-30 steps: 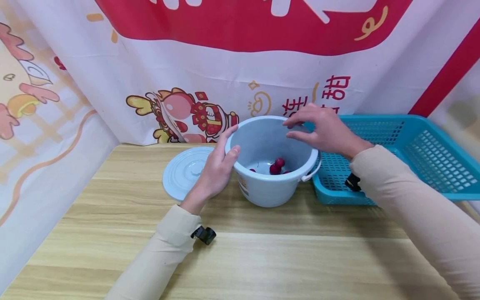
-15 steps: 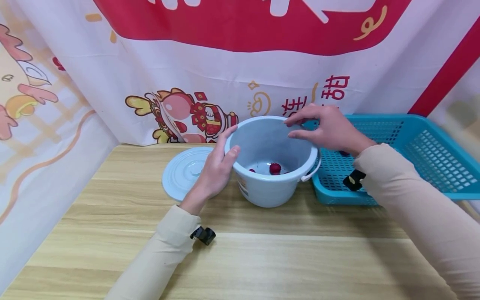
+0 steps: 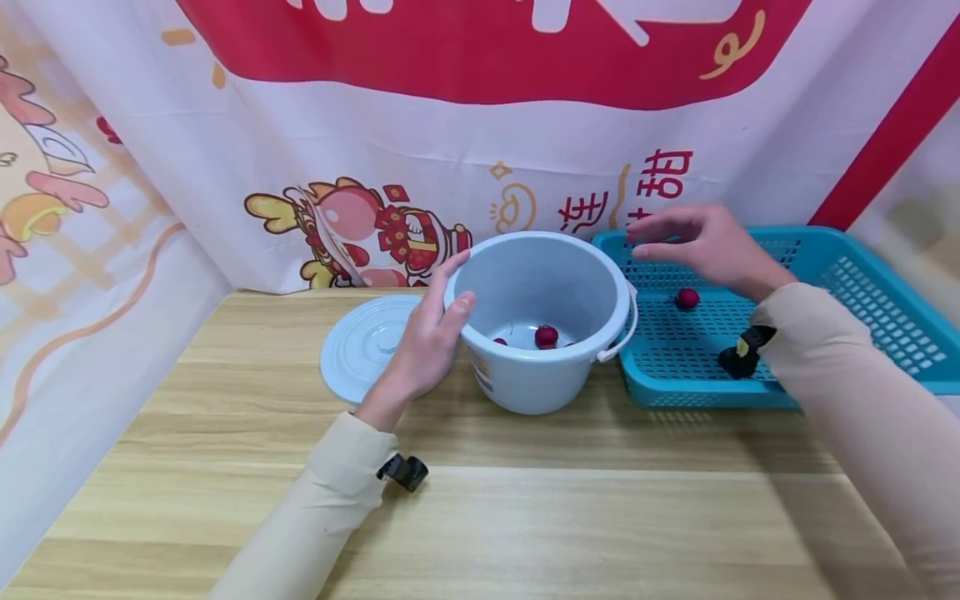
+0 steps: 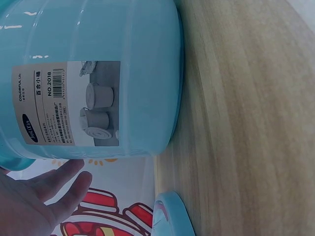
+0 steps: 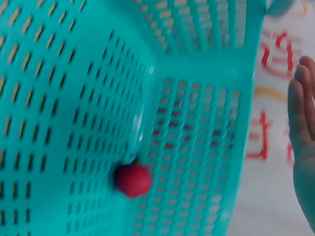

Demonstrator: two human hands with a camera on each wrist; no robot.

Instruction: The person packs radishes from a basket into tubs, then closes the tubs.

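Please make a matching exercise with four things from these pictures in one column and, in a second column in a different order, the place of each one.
Things:
1. round lid
2. red fruit
3. left hand
4. right hand

Places:
A. on the floor of the teal basket
B. flat on the table, left of the pail
C. open above the basket, holding nothing
D. on the pail's rim and outer wall

Pairs: 1-B, 2-A, 3-D, 4-C
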